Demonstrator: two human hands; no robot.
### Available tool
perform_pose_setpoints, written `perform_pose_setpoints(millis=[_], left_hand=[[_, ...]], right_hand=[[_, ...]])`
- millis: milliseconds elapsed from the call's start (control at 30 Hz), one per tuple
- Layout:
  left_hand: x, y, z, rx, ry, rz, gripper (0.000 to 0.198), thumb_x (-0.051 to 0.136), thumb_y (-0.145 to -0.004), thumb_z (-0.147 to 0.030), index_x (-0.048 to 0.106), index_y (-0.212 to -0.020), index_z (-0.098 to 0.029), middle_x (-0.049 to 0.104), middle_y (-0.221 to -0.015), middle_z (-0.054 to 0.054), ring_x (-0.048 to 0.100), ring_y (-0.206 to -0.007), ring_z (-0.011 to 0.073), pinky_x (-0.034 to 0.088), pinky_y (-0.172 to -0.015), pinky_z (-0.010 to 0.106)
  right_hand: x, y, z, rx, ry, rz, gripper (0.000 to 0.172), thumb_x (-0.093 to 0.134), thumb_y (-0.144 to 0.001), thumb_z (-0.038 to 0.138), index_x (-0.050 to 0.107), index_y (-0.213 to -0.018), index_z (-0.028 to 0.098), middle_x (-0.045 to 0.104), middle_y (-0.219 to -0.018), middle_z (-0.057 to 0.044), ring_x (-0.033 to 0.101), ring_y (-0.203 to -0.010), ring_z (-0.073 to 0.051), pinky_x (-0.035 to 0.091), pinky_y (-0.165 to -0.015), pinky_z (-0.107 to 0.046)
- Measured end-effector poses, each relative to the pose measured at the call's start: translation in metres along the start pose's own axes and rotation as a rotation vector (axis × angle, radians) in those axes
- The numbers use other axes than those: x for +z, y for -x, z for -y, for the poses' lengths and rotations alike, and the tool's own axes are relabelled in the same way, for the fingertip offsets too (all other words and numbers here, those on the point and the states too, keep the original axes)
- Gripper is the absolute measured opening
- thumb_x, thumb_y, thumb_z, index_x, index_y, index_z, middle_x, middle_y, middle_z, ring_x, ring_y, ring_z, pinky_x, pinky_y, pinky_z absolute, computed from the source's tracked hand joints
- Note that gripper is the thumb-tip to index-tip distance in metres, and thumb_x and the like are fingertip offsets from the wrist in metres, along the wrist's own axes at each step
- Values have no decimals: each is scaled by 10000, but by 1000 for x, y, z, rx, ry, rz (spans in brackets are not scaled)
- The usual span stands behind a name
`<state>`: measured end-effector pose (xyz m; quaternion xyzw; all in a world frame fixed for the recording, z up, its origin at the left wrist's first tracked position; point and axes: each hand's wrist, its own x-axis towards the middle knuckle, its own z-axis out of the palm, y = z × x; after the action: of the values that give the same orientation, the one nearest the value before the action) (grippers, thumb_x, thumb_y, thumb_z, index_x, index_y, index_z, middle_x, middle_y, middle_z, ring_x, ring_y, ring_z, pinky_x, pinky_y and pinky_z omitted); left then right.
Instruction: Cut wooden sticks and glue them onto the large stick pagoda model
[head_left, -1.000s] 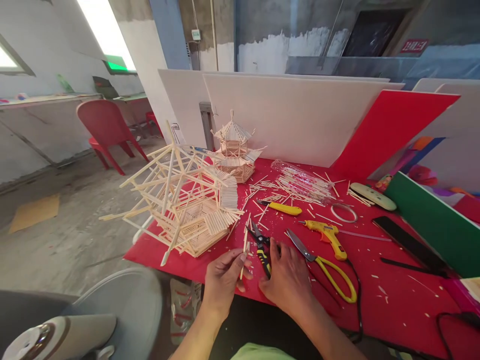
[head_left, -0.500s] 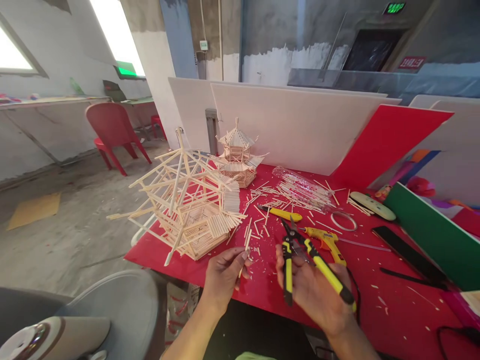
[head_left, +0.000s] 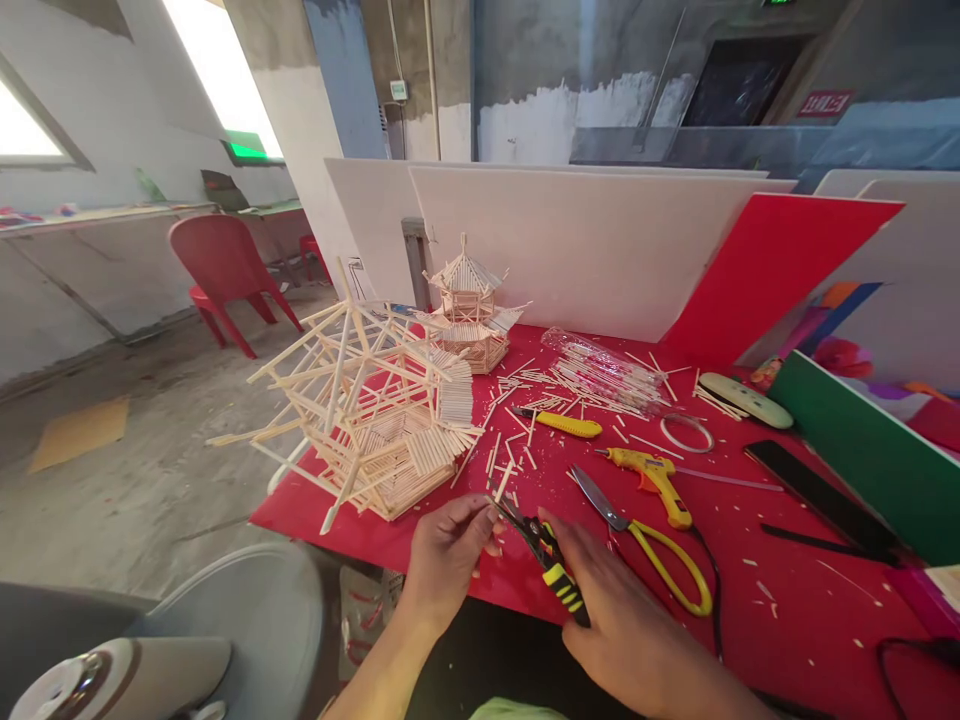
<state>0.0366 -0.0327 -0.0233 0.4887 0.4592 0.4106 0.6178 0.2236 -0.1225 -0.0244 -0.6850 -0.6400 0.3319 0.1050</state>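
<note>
My left hand (head_left: pixel 452 552) pinches a thin wooden stick (head_left: pixel 505 482) between thumb and fingertips above the table's front edge. In my right hand (head_left: pixel 609 600) are cutting pliers (head_left: pixel 553 570) with black-and-yellow handles, the fingers wrapped round them. The jaws reach left to the stick, close to my left fingertips; whether they touch the wood I cannot tell. Left of my hands stands an open-framed pavilion model (head_left: pixel 390 420) built of sticks, its roof partly covered. A smaller stick pagoda (head_left: pixel 469 310) is behind it.
Scissors (head_left: pixel 637 535), a yellow glue gun (head_left: pixel 649 480), a yellow utility knife (head_left: pixel 562 423) and a tape ring (head_left: pixel 687 434) lie on the red tabletop (head_left: pixel 525 590). Loose sticks and a plastic bag of sticks (head_left: pixel 604 375) lie farther back. A grey stool (head_left: pixel 277 600) holds a flask (head_left: pixel 142 675).
My right hand has turned over and closed round the pliers, bringing their jaws left to the stick. The scissors are now uncovered. My left hand keeps its pinch on the stick.
</note>
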Motion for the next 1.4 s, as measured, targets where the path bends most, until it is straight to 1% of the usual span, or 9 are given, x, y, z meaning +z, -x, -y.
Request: perform_pose_setpoints(millis=[400,567,733,800,900,1067,1200,1333,1400], left_hand=[[-3,6,-11,243,-342,110,270,581,-888,-293,679,-660,-187,584,-608,27,558,-589,161,417,-581,247],[-4,12,-16,320,-409,103,220,622,-877,-283,700,-692,-192,611,-648,40,553,-613,164,411,-581,247],[-4,17,-14,482,-456,81,202,602,-893,-258,715,-743,-183,619,-627,39,567,-557,149,415,-541,233],[-4,17,-12,453,-431,113,253,570,-913,-268,682,-706,-175,601,-595,27,561,-502,129,410,-510,218],[-6,17,-14,274,-350,226,340,548,-926,-316,606,-624,-171,573,-557,5,528,-413,98,392,-458,202],[-7,16,-17,83,-263,330,394,554,-913,-390,535,-583,-177,505,-498,-26,452,-345,70,333,-412,193],[-4,16,-12,35,-223,285,396,559,-899,-435,537,-599,-178,504,-517,-26,417,-341,65,297,-394,199],[-5,15,-8,36,-219,216,375,557,-904,-438,554,-631,-180,509,-541,-32,379,-362,65,277,-399,207],[-8,14,-8,67,-242,193,352,560,-908,-419,570,-650,-181,520,-556,-28,401,-417,80,291,-431,210]], right_hand=[[2,-4,-1,-94,65,-28,922,485,-706,83,188,-1574,184,249,-1615,-93,216,-1487,-270,250,-1198,-494],[16,-5,-8,-130,-20,-52,864,469,-733,97,215,-1559,120,255,-1609,-126,200,-1492,-257,242,-1204,-483],[16,-3,-8,-85,-113,-24,876,472,-734,100,199,-1564,155,222,-1623,-108,165,-1500,-244,201,-1214,-486],[12,-3,-6,-74,-141,14,926,473,-702,80,169,-1572,171,198,-1632,-85,132,-1507,-238,175,-1221,-479],[7,-2,-5,-93,-174,38,989,466,-658,52,144,-1578,213,179,-1639,-47,107,-1510,-236,142,-1225,-485],[9,0,-9,-92,-171,66,937,473,-678,73,193,-1568,153,207,-1628,-91,138,-1506,-249,129,-1224,-487],[12,0,-9,-39,-197,87,931,467,-682,83,180,-1567,117,196,-1629,-106,127,-1509,-233,118,-1227,-461],[6,1,-4,-54,-323,164,997,444,-635,69,153,-1578,209,153,-1644,-24,77,-1514,-194,87,-1230,-427],[-2,3,0,-17,-404,207,993,451,-631,87,175,-1575,229,182,-1637,-20,122,-1507,-214,115,-1224,-425]])
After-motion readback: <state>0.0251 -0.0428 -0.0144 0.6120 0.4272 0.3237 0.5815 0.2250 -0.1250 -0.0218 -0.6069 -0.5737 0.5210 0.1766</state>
